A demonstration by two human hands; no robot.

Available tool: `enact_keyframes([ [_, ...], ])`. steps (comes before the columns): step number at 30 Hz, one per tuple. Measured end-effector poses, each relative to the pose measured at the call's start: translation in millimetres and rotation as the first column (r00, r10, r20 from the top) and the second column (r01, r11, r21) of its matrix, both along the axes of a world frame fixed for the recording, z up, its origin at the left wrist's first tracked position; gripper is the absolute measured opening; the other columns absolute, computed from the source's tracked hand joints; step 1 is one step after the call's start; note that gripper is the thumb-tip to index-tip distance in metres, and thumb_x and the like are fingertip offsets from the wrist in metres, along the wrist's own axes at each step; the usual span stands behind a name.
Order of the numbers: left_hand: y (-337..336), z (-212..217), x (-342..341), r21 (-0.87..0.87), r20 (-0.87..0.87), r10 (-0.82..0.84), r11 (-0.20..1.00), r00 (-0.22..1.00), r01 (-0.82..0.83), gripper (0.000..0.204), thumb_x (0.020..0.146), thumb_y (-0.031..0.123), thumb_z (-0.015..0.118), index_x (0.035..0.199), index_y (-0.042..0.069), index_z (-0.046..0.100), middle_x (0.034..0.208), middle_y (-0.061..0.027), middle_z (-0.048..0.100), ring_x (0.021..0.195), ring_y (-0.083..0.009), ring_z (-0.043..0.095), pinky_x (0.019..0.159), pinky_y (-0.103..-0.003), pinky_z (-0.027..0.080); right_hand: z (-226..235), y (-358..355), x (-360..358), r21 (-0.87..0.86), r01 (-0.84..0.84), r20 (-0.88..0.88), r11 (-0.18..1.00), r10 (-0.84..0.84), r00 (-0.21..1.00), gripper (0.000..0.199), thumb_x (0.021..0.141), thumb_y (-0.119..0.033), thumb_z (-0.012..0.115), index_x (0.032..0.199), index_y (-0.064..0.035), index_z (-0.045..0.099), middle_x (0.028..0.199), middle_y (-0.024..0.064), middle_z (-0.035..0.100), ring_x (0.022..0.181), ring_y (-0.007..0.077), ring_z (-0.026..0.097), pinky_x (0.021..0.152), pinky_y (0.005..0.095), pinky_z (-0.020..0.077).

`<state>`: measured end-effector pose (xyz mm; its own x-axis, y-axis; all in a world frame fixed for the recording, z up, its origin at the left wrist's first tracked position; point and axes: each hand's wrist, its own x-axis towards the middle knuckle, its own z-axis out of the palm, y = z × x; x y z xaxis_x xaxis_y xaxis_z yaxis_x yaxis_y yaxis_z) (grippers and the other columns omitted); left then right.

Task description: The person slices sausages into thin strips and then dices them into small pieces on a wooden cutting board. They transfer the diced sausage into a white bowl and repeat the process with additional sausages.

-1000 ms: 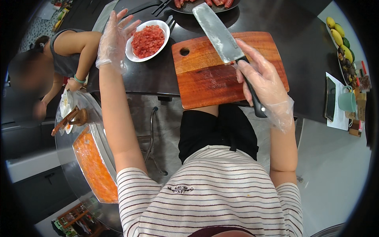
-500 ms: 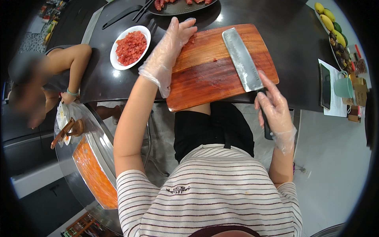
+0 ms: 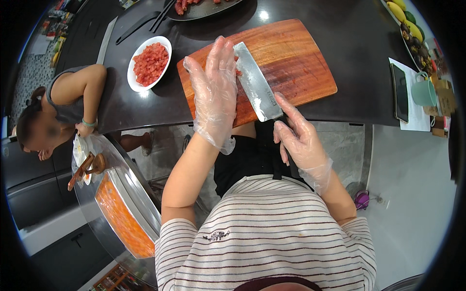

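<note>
A wooden cutting board [image 3: 296,60] lies at the table's near edge. My right hand [image 3: 298,138], in a clear plastic glove, is closed round the dark handle of a broad kitchen knife [image 3: 255,80]. Its blade rests slanting across the left half of the board. My left hand [image 3: 216,94], gloved too, is upright over the board's left part, fingers stretched out, palm side toward the blade. A few small red pieces [image 3: 238,72] show between that hand and the blade. Left of the board stands a white bowl [image 3: 130,77] of diced red meat [image 3: 151,63].
A dark pan [image 3: 218,9] with reddish sausages sits at the far side, black chopsticks [image 3: 162,17] by its handle. At right are a phone [image 3: 400,92], a green mug [image 3: 424,92] and bananas [image 3: 413,31]. A person [image 3: 80,94] sits left, near a wrapped orange tray [image 3: 124,213].
My right hand has carried the knife leftward across the board. My left hand has come from the board's far left edge toward me, beside the blade. The view has shifted slightly.
</note>
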<state>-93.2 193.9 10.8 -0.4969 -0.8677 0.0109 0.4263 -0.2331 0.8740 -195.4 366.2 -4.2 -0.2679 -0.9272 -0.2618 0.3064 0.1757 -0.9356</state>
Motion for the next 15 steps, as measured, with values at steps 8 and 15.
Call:
enact_keyframes([
  [8,-18.1,14.7,25.9,-0.121,-0.107,0.152,0.979,0.982,-0.165,0.096,0.104,0.075,0.026,0.159,-0.004,0.032,0.163,-0.0283,0.034,0.155,-0.0346,0.028,0.130,-0.043,0.014,22.7,-37.0,14.5,-0.106,-0.100,0.053,0.989,0.106,0.993,0.059,0.106,-0.007,0.053,0.162,-0.0014,0.034,0.105,0.0111,0.065,0.062,0.0070,0.054,0.046,0.0243,0.0489],
  [15,-126.6,31.9,83.9,-0.124,-0.148,0.347,0.922,0.926,-0.366,0.096,0.103,0.075,0.030,0.156,-0.005,0.035,0.160,-0.0295,0.033,0.155,-0.0396,0.024,0.128,-0.044,0.022,52.5,-149.2,37.9,-0.094,-0.349,-0.582,0.932,0.234,0.779,0.057,0.101,-0.013,0.055,0.157,-0.0079,0.045,0.092,0.0130,0.069,0.077,0.0234,0.070,0.064,0.0393,0.0576],
])
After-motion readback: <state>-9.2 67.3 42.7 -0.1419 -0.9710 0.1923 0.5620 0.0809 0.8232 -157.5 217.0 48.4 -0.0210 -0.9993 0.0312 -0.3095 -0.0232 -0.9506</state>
